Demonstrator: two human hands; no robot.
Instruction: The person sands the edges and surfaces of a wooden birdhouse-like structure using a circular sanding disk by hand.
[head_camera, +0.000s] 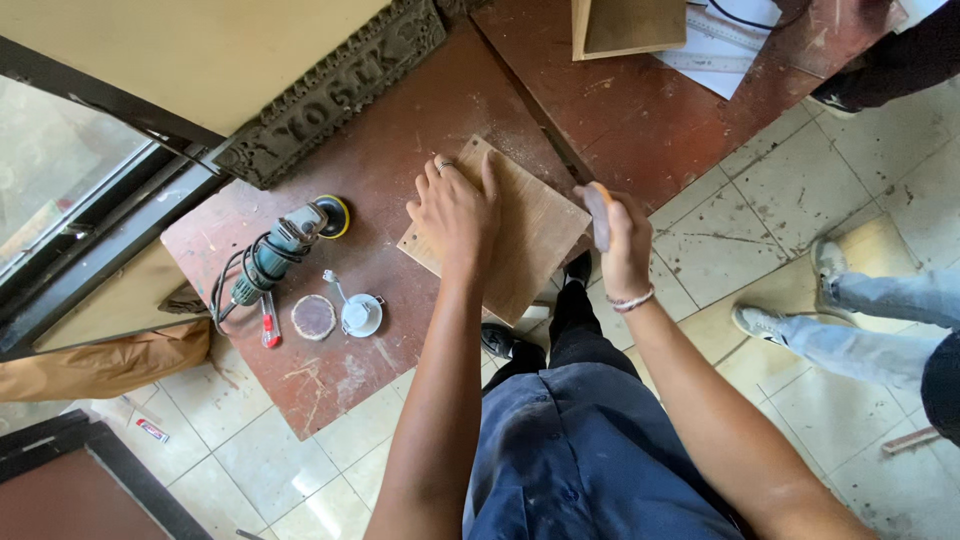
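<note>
My left hand (455, 212) lies flat with fingers spread on a square wooden board (530, 245) that rests on a reddish-brown table (400, 130). A ring sits on one finger. My right hand (620, 232) is closed around a small greyish piece, likely sandpaper (599, 215), held against the board's right edge. The board overhangs the table's near edge slightly.
A teal angle grinder (280, 250) with coiled cord lies left of the board, beside a red cutter (268, 322), a sanding disc (313, 317) and a white round fitting (360, 314). A carved dark plank (330, 85) lies behind. Another person's legs and shoes (840, 300) stand at right.
</note>
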